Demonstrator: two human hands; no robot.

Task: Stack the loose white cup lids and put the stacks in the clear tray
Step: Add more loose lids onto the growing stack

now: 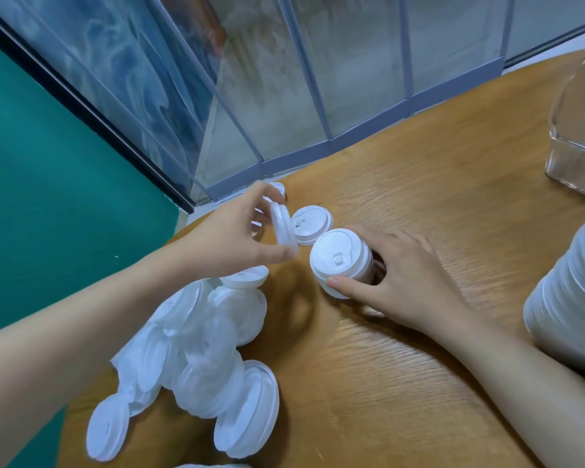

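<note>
The left hand (230,238) held one white lid (282,224) on its edge, tilted, with the grip clamped on it between the thumb and the fingers, above the surface (419,204) near its far left corner. The right hand (406,278) was just beside it, with its grip curled around a short stack of lids (340,261) that stood on the surface. One single lid (309,224) lay flat behind the stack. A loose heap of lids (200,359) lay along the left edge of the surface, under the left forearm. At the right edge stood a tall stack (568,298) of white lids. The clear tray (574,163) stood at the far right edge, well apart from both hands.
</note>
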